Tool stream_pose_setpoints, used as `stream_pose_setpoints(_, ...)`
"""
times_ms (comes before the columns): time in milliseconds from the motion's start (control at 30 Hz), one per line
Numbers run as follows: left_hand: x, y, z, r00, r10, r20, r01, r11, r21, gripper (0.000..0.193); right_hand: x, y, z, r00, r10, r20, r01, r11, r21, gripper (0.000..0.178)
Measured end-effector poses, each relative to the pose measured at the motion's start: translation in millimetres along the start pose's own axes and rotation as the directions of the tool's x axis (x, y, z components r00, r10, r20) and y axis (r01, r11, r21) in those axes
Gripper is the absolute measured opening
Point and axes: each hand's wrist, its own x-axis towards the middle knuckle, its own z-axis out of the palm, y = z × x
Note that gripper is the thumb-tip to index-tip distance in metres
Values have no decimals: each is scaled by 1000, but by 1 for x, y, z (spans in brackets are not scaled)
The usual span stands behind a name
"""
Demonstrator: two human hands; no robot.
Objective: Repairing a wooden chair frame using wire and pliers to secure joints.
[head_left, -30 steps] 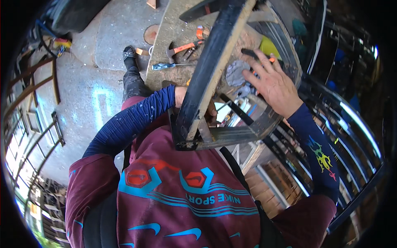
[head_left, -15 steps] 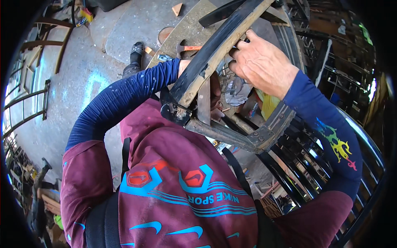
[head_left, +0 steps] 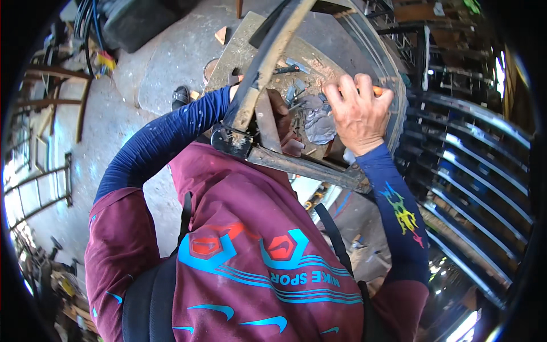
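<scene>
A black and bare-wood chair frame leans across my lap, its dark paint worn off along one rail. My left forearm passes behind that rail. Part of my left hand shows inside the frame, fingers curled beside a grey wooden strip; what they grip is mostly hidden. Over the frame's right side, my right hand is closed in a fist, with an orange handle end poking out by the fingers. The rest of that tool is covered. Below lies a crumpled grey cloth or bag.
A hammer lies on a worn board strewn with wood shavings. Black slatted furniture stands close on my right. More wooden chair frames are at the far left, near a dark bulky object.
My right hand has left the worn rail, turned over and closed round the orange-handled tool. In the picture, the chair frame and hammer have shifted left. My left hand stays behind the rail.
</scene>
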Motion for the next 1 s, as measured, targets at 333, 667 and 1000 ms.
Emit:
stream_pose_setpoints(333, 1, 53, 69, 980, -110, 164, 152, 951, -270, 30, 18, 26, -27, 806, -87, 585, -53, 974, 219, 40)
stream_pose_setpoints(667, -10, 42, 71, 982, -166, 86, 181, 957, -227, 30, -30, 40, 25, 433, -377, 819, -822, 208, 530, 65)
stream_pose_setpoints(1000, 2, 69, 72, 965, -122, 232, 190, 935, -300, 31, -45, 21, 22, 535, -259, 804, -814, 98, 573, 60)
